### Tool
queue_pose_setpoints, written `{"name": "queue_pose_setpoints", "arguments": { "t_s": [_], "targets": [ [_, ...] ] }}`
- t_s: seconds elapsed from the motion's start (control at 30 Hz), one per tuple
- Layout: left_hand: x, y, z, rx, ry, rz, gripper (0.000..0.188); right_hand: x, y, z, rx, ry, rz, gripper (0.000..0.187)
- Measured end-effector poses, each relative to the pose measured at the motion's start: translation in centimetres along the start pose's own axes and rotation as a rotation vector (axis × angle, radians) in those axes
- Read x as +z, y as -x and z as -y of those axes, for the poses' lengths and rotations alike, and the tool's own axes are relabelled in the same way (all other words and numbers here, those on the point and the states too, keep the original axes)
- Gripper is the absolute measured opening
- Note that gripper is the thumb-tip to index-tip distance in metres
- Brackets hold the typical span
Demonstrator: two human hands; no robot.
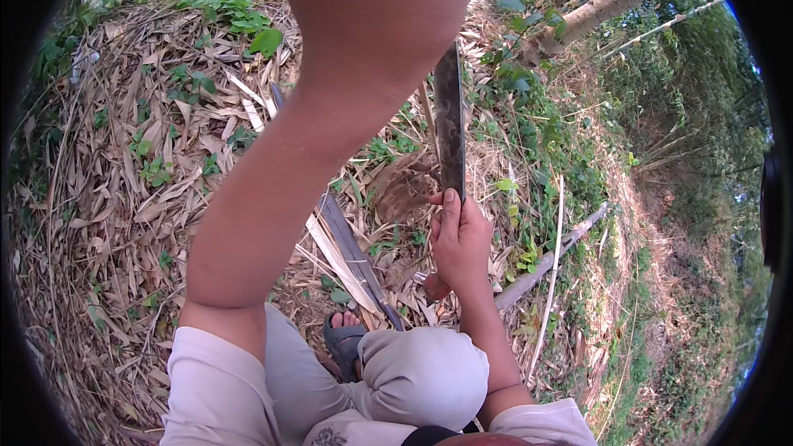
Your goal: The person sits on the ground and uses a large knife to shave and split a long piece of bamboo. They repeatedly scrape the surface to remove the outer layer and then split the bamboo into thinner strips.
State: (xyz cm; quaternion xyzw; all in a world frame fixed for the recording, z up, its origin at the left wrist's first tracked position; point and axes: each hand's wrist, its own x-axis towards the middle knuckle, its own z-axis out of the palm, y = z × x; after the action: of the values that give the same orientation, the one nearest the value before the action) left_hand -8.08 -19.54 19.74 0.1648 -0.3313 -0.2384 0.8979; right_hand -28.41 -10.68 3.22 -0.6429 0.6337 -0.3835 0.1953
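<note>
My right hand (461,244) is closed on a machete with a long dark blade (449,124) pointing upward. The thumb lies along the blade's base, and a reddish-brown handle end (436,286) shows below the fingers. Bent at the elbow, my left arm (273,190) rises across the view. Part of my left hand (376,8) looms large at the top edge, close to the blade's upper end. Its fingers lie beyond the frame, so what it holds cannot be seen. The arm hides part of the ground and possibly the blade's tip.
Dark and pale split strips (351,252) lie by my sandalled foot (343,339). A brown stump-like mound (405,190) stands behind the machete. Dry leaves (124,223) cover the left slope. A grey branch (545,268) and a thin pale stick (552,281) lie right; a trunk (611,4) slants above.
</note>
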Motion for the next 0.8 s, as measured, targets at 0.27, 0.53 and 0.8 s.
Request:
{"name": "queue_pose_setpoints", "arguments": {
  "t_s": [0.27,0.53,0.8],
  "targets": [
    [-0.4,0.1,1.0,0.060,-0.027,0.082,0.061,0.2,-0.7,-1.3,-0.247,0.417,-0.074,0.015],
    [-1.0,-1.3,0.8,0.004,-0.006,-0.050,0.061,1.1,-1.7,-2.2,0.046,0.191,0.038,0.026],
    [-1.3,-0.9,1.4,0.076,-0.021,0.000,0.060,-0.6,-0.2,-1.0,-0.601,0.241,-0.194,0.015]
  ]
}}
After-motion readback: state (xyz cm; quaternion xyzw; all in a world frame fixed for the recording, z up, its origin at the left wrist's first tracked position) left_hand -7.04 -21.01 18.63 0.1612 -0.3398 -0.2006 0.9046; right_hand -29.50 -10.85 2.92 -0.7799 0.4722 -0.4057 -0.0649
